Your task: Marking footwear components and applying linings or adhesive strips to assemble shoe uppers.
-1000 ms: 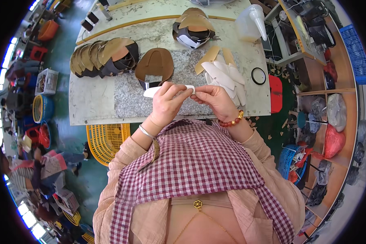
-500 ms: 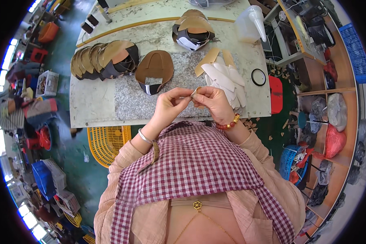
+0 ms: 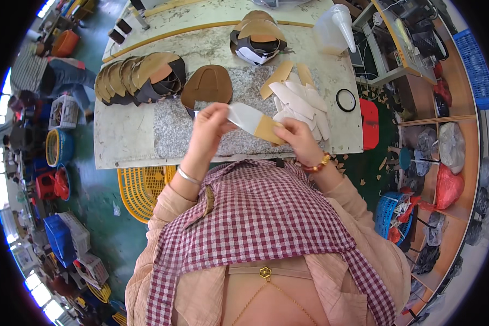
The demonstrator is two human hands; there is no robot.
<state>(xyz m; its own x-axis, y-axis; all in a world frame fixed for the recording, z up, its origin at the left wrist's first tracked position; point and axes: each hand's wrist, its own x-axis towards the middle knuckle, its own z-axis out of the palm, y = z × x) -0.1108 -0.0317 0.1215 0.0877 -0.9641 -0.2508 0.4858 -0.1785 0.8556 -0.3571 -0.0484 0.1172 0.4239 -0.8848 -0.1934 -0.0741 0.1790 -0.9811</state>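
Above the table's near edge, a curved flat piece, white at one end and tan at the other [image 3: 266,130], spans my two hands. My left hand [image 3: 206,130] pinches near its white end. The tan end is gripped by my right hand [image 3: 301,142], thumb on top. Whether the white part is a peeling backing I cannot tell. Behind my left hand, a brown shoe upper [image 3: 206,84] lies on the speckled grey slab [image 3: 171,130], its near edge partly hidden. A pile of white curved pieces [image 3: 301,103] sits just beyond my right hand, with tan strips [image 3: 277,79] behind it.
Stacked shoe uppers [image 3: 138,79] stand at the table's left, and more uppers [image 3: 258,41] at the back. A nozzled plastic bottle [image 3: 331,32] and a black ring [image 3: 345,101] are on the right. Below the table sits a yellow basket [image 3: 141,190]. Another person [image 3: 54,76] bends at far left.
My hands, close together before on a small edge, have moved apart, and the white and tan piece now shows stretched between them. The person at far left has shifted farther back.
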